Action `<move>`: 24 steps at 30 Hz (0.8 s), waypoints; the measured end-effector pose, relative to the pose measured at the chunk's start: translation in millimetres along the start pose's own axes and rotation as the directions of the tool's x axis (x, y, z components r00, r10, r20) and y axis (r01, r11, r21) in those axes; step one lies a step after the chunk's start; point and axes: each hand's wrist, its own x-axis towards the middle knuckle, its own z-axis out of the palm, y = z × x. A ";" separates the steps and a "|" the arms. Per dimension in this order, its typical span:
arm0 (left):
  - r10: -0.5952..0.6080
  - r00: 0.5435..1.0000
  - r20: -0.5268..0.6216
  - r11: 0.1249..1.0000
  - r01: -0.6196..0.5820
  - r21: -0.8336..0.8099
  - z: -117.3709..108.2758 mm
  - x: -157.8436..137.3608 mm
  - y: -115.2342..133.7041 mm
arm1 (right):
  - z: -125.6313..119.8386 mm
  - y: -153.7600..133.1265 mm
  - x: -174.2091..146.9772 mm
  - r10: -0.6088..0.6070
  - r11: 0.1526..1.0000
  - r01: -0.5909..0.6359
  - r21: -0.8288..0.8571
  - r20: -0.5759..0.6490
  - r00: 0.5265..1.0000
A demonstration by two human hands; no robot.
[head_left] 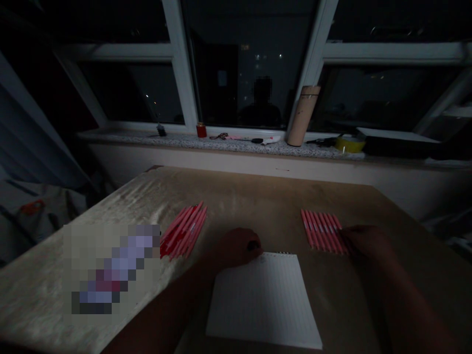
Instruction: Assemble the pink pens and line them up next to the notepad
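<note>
Right hand [363, 242] touches the right pens [322, 231], perhaps squaring their row; left hand [239, 244] curls at the far pad [265, 302] edge; cannot tell either grip.

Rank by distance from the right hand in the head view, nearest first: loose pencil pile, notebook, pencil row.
1. Pencil row: right at the right hand, on its left side.
2. Notebook: farther left, lower middle of the view.
3. Loose pencil pile: farthest left, on the notebook's other side.
</note>
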 end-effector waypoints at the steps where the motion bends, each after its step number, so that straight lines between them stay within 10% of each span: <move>1: -0.002 1.000 -0.001 1.000 0.002 0.002 0.6 0.0 -0.4 | 0.2 0.2 0.0 0.002 1.000 -0.002 -0.003 0.004 1.000; 10: -0.007 1.000 0.013 0.999 0.007 0.037 0.3 0.4 -2.7 | -5.6 -20.8 -19.3 0.001 1.000 0.001 0.018 -0.104 0.995; 16: 0.008 0.999 0.032 0.995 -0.011 0.095 -1.4 -0.4 -6.5 | 3.6 -67.1 -50.4 -0.273 0.950 0.293 0.105 -0.171 0.947; 24: -0.018 0.999 0.027 0.992 0.015 0.126 -1.3 -2.5 -5.6 | 49.7 -116.6 -96.7 -0.773 0.616 0.764 0.193 -0.042 0.634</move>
